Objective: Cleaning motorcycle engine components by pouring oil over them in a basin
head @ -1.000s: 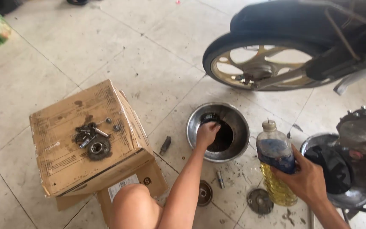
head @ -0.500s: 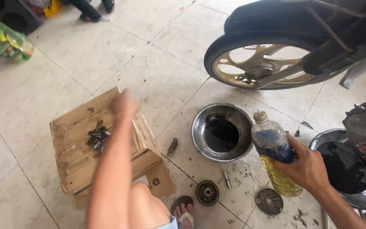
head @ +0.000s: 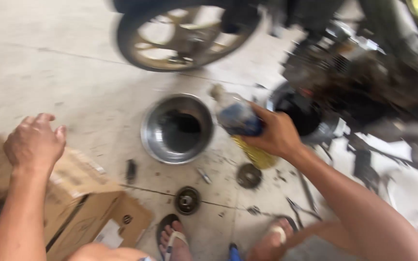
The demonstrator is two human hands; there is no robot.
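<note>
A clear plastic bottle of yellow oil with a blue label (head: 240, 126) is tilted above the pale tiled floor (head: 73, 72), gripped around its middle by the right hand (head: 276, 134). Just beside it sits a round steel bowl (head: 177, 128). The left hand (head: 34, 141) hovers loosely curled, holding nothing, over a brown cardboard box (head: 81, 193).

1. Your left hand (head: 35, 141) and right hand (head: 276, 133) are bare, without gloves or rings.
2. Both your forearms are uncovered, no sleeves showing.
3. You wear flip-flops (head: 172, 237) with pale straps.
</note>
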